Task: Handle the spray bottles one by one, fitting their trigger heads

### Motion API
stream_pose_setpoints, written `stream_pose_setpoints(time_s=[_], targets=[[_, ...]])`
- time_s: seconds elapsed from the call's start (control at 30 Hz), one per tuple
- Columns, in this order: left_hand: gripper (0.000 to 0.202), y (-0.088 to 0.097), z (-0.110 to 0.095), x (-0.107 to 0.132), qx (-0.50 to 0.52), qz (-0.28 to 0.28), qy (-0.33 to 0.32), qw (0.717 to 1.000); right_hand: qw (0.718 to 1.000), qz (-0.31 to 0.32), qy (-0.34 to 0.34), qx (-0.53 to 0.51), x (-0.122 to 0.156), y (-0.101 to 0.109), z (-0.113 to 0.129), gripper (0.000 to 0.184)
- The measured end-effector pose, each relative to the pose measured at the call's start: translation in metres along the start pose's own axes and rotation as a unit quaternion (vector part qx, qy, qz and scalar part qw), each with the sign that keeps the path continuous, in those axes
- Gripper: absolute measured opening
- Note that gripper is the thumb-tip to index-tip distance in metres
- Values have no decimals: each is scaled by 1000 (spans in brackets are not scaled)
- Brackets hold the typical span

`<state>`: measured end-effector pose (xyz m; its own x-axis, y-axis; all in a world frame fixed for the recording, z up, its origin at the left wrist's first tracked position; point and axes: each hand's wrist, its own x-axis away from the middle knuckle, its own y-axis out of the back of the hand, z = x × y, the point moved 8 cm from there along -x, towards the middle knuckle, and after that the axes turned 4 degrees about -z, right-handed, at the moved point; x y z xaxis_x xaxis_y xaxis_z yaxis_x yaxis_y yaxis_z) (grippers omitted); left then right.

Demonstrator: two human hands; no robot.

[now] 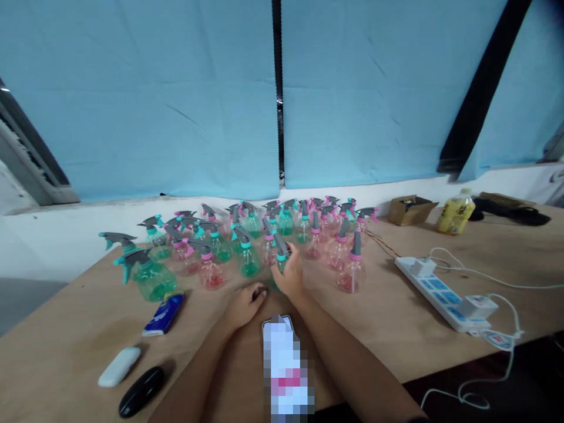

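My right hand is wrapped round a spray bottle with a grey trigger head and a teal collar; the hand covers most of its body. To the left, my left hand rests on the wooden table, fingers curled in; a dark patch shows between them, and I cannot make out whether anything is inside. Close by stand a green spray bottle and a pink one. Another pink spray bottle stands to the right of my right hand.
Several more green and pink spray bottles crowd behind. A phone lies between my forearms. At left are a blue packet, a white case and a black oval object. At right are a power strip, a box and a yellow-labelled bottle.
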<state>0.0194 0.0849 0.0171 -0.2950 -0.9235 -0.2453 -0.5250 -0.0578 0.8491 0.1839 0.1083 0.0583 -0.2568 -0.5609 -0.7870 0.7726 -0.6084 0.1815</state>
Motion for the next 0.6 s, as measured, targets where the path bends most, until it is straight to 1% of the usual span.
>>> stream_pose_setpoints(time_s=[0.1,0.23,0.33,0.43,0.53,0.6], targets=[[33,2,-2,1,16,2,2,1000,994,-31,-7,106,-4,5,-15,62],[34,3,-3,1,24,1,2,1000,984,-24,-49,172,-8,10,-37,64],[34,3,-4,1,20,0,-5,1000,978,-14,-83,193,-8,10,-48,62],[33,2,-3,1,14,1,-8,1000,974,-7,-108,197,-6,7,-52,60],[33,1,-2,1,11,1,-7,1000,976,-11,-118,183,-6,6,-53,58],[34,1,-2,1,12,2,-8,1000,980,-10,-112,166,-8,6,-55,58]])
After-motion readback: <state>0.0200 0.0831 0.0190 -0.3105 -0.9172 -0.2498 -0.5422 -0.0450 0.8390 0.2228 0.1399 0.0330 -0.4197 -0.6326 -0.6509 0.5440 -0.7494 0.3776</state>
